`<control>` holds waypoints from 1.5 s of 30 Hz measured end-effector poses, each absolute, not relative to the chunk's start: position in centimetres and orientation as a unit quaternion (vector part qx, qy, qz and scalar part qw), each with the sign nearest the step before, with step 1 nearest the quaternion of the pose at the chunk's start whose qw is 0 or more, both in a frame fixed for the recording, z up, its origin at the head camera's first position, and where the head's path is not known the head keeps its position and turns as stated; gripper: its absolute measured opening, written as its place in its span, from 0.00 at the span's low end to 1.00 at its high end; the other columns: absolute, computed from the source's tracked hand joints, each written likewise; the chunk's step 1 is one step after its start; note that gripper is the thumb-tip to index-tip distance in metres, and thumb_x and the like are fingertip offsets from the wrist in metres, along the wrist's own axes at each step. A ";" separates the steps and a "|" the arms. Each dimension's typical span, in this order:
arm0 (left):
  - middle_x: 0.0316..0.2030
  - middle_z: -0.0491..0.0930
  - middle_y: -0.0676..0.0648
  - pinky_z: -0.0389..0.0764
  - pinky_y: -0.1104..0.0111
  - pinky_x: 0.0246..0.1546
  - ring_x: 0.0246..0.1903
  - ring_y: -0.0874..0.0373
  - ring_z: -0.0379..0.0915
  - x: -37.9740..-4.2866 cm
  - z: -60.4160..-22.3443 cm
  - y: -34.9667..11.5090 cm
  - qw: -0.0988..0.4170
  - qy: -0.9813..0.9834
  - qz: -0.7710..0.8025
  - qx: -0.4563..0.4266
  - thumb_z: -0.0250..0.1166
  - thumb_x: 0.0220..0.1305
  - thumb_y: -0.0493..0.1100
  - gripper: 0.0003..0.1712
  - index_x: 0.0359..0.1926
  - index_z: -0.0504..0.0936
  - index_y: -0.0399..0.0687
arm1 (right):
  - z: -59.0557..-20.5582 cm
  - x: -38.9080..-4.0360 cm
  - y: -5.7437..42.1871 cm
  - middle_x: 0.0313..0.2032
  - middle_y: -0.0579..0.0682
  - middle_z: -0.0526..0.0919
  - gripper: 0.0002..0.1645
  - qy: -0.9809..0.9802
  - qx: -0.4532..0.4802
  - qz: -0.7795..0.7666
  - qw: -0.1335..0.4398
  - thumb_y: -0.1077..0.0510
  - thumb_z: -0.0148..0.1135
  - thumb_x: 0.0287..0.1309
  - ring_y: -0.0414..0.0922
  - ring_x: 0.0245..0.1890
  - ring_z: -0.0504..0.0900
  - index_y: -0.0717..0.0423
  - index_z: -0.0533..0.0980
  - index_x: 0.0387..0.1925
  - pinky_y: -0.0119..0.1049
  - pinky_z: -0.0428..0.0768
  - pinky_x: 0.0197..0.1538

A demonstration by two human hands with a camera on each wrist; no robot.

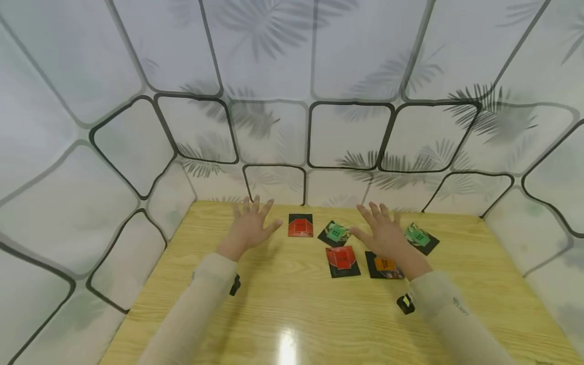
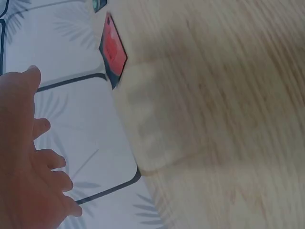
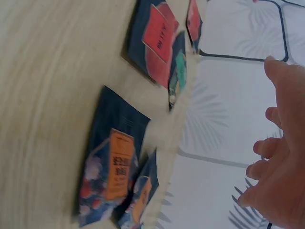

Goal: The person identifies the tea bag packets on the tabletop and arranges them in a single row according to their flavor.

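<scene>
My left hand (image 1: 248,230) is held over the far left of the table, fingers spread and nothing in them. To its right lies a small flat black-and-red packet (image 1: 300,225). My right hand (image 1: 385,234) hovers with spread fingers above the packets on the right and holds none. Around it lie a green-labelled packet (image 1: 336,233), a second red one (image 1: 343,261), an orange-labelled one (image 1: 385,266) and another green one (image 1: 420,239). The right wrist view shows a second orange-labelled packet (image 3: 141,195) overlapping the first (image 3: 116,164); the hand hides it in the head view.
The packets lie on a light wood-grain table (image 1: 292,304). A pale curtain (image 1: 269,132) with black outlines and leaf prints encloses the back and both sides. Small dark devices sit at the left wrist (image 1: 234,285) and right wrist (image 1: 405,304).
</scene>
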State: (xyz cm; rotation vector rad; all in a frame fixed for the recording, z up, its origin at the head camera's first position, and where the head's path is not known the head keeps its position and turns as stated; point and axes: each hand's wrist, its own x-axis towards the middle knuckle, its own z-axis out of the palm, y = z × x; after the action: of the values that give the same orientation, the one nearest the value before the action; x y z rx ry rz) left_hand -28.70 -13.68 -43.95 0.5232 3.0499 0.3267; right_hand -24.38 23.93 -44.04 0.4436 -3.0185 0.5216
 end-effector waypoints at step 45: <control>0.80 0.57 0.29 0.50 0.33 0.79 0.80 0.28 0.52 -30.0 -50.8 -8.4 0.038 0.987 0.014 0.155 0.45 0.85 0.56 0.31 0.81 0.66 0.51 | -51.4 -20.8 20.4 0.76 0.69 0.67 0.33 -0.956 0.221 0.190 -0.046 0.44 0.53 0.81 0.73 0.79 0.56 0.53 0.67 0.78 0.77 0.51 0.76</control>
State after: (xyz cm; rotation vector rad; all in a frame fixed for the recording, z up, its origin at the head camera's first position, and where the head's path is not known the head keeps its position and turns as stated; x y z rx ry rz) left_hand -29.97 -8.38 -50.81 0.4746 3.0286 0.0438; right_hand -20.81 20.35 -51.41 0.7155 -3.0923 0.6139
